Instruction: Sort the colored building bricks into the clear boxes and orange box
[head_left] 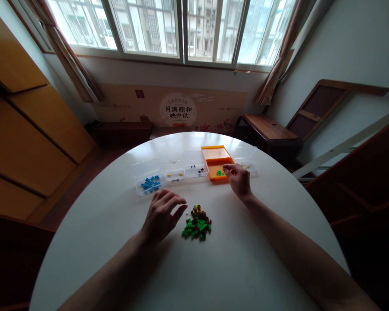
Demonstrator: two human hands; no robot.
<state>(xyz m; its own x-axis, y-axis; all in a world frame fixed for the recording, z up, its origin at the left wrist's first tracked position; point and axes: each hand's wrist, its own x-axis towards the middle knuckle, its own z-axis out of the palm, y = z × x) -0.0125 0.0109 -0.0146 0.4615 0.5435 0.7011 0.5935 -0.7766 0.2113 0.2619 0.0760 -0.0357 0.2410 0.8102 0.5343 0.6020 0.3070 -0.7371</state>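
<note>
My right hand (239,178) reaches over the orange box (215,179), its thumb and fingertips pinched together above the tray. Whatever sits between those fingertips is too small to make out. A few green bricks (219,173) lie in the orange box, whose lid stands open at the back. My left hand (162,212) hovers over the white table (100,224) with thumb and fingers apart and nothing in between. Just right of it lies a loose pile of small toy bricks (199,225), green in front, dark brown and yellow behind.
Left of the orange box are clear boxes with blue bricks (151,183), yellow bricks (180,174) and dark bricks (201,170). Another clear box (251,167) with pale pieces is partly behind my right hand. A wooden chair (272,129) stands beyond the round table.
</note>
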